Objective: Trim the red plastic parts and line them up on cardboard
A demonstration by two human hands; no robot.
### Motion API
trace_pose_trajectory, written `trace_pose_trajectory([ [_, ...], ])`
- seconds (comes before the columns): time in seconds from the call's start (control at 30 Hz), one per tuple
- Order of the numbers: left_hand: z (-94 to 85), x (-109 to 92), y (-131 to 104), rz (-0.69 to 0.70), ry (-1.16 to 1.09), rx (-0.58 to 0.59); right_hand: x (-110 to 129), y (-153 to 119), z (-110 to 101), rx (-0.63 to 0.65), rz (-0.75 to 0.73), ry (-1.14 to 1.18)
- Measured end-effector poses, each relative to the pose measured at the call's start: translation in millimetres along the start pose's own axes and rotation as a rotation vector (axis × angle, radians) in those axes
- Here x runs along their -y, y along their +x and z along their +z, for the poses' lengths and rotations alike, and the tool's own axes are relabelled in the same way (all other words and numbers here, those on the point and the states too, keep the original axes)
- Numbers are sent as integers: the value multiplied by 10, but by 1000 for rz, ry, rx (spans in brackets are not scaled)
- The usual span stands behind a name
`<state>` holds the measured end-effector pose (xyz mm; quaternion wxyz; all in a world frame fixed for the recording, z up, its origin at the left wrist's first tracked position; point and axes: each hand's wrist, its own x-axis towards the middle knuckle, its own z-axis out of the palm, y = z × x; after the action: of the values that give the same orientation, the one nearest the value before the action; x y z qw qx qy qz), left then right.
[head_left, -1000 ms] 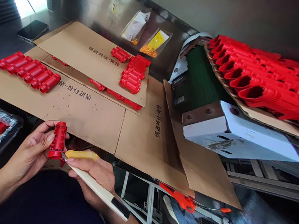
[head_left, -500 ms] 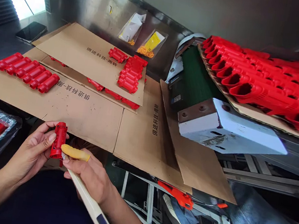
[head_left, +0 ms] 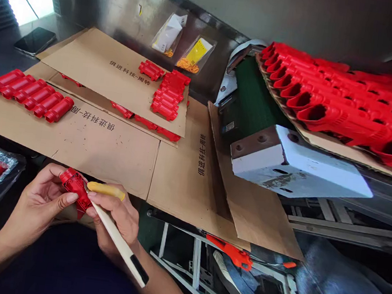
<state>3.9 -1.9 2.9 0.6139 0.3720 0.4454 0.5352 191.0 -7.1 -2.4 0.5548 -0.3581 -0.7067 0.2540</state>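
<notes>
My left hand (head_left: 40, 200) is closed round a red plastic tubular part (head_left: 74, 183), held tilted just off the front edge of the cardboard. My right hand (head_left: 119, 221) grips a slim, cream-handled hand tool (head_left: 120, 243) with a dark butt end. The tool's tip meets the side of the red part, though fingers hide most of it. A yellow finger cot (head_left: 106, 189) covers one right finger. On the cardboard sheet (head_left: 116, 151) beyond my hands, a row of several red tubular parts (head_left: 31, 95) lies at the left.
More red parts (head_left: 168, 95) lie on a raised cardboard stack (head_left: 96, 54). Two plastic bags (head_left: 195, 55) sit behind, a phone (head_left: 35, 41) far left. A plastic-lined box (head_left: 16, 164) stands at lower left. The conveyor's white metal end (head_left: 302, 166) juts out at right, below many red parts (head_left: 353, 105).
The red part has turned from upright to tilted, its top leaning left. Both hands have drawn closer together round it, and the tool has shifted with the right hand.
</notes>
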Motion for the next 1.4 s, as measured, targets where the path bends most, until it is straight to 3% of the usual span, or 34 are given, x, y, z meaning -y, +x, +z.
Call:
trace_pose_trajectory([
  [0.27, 24, -52, -3, 64, 165, -16, -33, 13, 33, 12, -46, -34],
  [0.7, 60, -1, -1, 53, 133, -66, 15, -18, 63, -48, 21, -33],
  [1.17, 67, -33, 13, 73, 161, -12, 23, 21, 17, -30, 27, 22],
  [1.33, 29, 1, 15, 65, 146, -6, 8, 25, -44, 102, 98, 19],
  [1.4, -10, 28, 4, 29, 102, 13, -45, 21, -74, 118, 200, 120],
])
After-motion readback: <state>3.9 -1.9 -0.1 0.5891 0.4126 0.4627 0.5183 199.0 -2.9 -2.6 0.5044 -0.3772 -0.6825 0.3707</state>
